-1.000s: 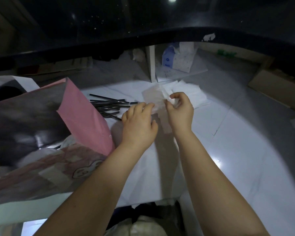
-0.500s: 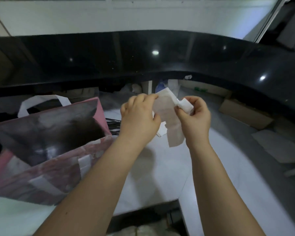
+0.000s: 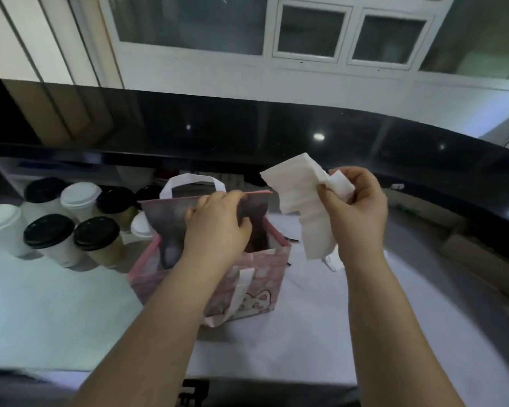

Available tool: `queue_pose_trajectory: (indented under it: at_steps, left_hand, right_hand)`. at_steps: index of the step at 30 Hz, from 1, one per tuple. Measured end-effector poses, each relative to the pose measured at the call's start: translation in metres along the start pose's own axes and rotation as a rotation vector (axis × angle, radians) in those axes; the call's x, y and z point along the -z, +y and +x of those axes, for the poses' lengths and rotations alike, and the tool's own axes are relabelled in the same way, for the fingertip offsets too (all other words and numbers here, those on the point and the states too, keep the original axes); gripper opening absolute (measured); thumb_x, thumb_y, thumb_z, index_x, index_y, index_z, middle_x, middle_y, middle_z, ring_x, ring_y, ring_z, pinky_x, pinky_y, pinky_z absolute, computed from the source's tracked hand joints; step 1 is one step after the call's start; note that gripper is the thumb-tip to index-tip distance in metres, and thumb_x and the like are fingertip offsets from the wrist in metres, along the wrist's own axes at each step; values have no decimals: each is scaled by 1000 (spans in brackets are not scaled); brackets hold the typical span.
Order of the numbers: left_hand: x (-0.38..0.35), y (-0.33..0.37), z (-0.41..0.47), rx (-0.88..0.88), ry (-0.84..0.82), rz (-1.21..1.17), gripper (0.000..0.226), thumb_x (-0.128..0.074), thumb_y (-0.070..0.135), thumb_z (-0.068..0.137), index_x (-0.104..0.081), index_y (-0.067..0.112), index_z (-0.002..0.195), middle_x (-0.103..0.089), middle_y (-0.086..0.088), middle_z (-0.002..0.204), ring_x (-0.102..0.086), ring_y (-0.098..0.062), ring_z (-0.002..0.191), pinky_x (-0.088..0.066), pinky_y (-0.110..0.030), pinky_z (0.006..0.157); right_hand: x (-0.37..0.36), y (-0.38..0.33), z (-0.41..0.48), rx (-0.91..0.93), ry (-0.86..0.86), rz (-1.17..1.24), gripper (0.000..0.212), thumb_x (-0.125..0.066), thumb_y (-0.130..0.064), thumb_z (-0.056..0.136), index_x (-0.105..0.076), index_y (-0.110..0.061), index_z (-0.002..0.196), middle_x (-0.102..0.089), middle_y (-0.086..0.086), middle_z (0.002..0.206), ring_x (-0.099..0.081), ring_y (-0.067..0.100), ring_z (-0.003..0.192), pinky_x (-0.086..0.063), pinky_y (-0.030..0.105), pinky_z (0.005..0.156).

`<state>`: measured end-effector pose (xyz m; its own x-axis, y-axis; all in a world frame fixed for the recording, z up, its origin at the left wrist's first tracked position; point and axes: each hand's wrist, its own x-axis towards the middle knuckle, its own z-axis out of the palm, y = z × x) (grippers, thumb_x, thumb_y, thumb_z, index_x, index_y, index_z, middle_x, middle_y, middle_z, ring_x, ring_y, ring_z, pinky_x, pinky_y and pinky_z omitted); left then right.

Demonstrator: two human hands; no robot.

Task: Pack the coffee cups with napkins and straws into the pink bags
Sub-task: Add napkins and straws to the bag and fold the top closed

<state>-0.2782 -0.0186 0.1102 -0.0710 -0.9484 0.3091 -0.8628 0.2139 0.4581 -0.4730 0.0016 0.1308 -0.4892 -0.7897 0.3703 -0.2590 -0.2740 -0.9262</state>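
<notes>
Coffee-shop takeaway counter

Lidded paper coffee cups (image 3: 49, 230) cluster on the white bench (image 3: 56, 318) beside a pink bag (image 3: 259, 277), with napkins (image 3: 300, 201) held nearby; a raised glossy black counter ledge (image 3: 247, 136) runs behind.

No readable text anywhere; pink bag (image 3: 265, 277) carries cartoon figure only, no lettering legible.

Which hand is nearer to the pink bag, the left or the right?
Left. The left hand grips the bag by its top edge, at the opening. The right hand holds the napkin up, to the right of the bag and not touching it.
</notes>
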Motion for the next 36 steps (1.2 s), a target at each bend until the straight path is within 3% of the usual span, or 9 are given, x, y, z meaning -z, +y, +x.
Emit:
queue_pose_trajectory:
  at_steps: [4, 8, 11, 14, 17, 21, 25, 31, 36]
  left_hand:
    - [25, -49, -7, 163, -34, -108, 37, -67, 24, 85, -60, 30, 120, -67, 5, 109, -62, -19, 103, -52, -38, 88]
    - [45, -79, -14, 177, -73, -101, 33, -69, 20, 83, -65, 31, 114, -68, 7, 110, -63, -16, 103, -53, -38, 89]
    - [55, -91, -19, 136, -67, 5, 16, -70, 25, 78, -65, 29, 93, -61, 9, 86, -62, -22, 95, -49, -35, 76]
    - [60, -102, -20, 88, -99, 75, 30, -79, 32, 70, -60, 35, 93, -57, 11, 89, -57, -24, 105, -43, -49, 97]
    - [60, -117, -19, 51, -190, -35, 88, -86, 39, 65, -46, 26, 142, -49, 2, 142, -38, -20, 135, -29, -50, 113]
    - [57, -124, -21, 24, -220, -219, 111, -89, 42, 62, -26, 33, 153, -25, 5, 158, -14, -13, 146, -17, -34, 118]
    - [52, -129, -21, 13, -251, -246, 108, -86, 44, 66, -20, 44, 152, -12, 6, 162, -3, -11, 149, -13, -41, 120]
    - [49, -134, -24, -32, -173, -332, 89, -81, 40, 75, -30, 46, 147, -23, 14, 156, -14, -3, 144, -17, -31, 114]
    - [51, -140, -29, -22, -89, -612, 66, -79, 36, 78, -48, 49, 135, -43, 27, 142, -37, 6, 132, -32, -27, 108]
  right_hand:
    - [-37, -21, -6, 64, -160, 30, 25, -75, -23, 81, -62, -35, 99, -62, -22, 99, -62, 1, 89, -57, 22, 66]
    - [-77, -34, -17, 182, -356, -1, 30, -73, -22, 82, -61, -41, 101, -56, -38, 100, -55, -12, 92, -50, 9, 58]
    - [-97, -28, -21, 202, -551, -101, 30, -72, -21, 84, -61, -46, 94, -55, -41, 98, -52, -16, 91, -45, 9, 57]
    - [-110, -13, -18, 179, -701, -204, 33, -71, -11, 83, -65, -43, 88, -64, -30, 92, -56, -13, 90, -46, 7, 65]
    - [-118, 2, -10, 168, -701, -363, 25, -68, -10, 85, -68, -34, 93, -67, -16, 91, -61, 1, 87, -53, 26, 74]
    - [-128, 9, -2, 332, -667, -582, 19, -66, -16, 87, -63, -32, 98, -58, -11, 92, -57, 13, 85, -49, 31, 68]
    - [-136, 10, -3, 557, -763, -809, 37, -69, -19, 83, -61, -23, 119, -62, -4, 110, -49, 21, 108, -40, 32, 86]
    - [-118, 1, 0, 459, -723, -671, 40, -74, -18, 82, -63, -25, 121, -59, -13, 108, -47, 13, 109, -36, 24, 89]
    - [-77, 4, -5, 246, -459, -361, 27, -70, -13, 86, -68, -32, 105, -66, -16, 100, -61, 7, 93, -50, 24, 80]
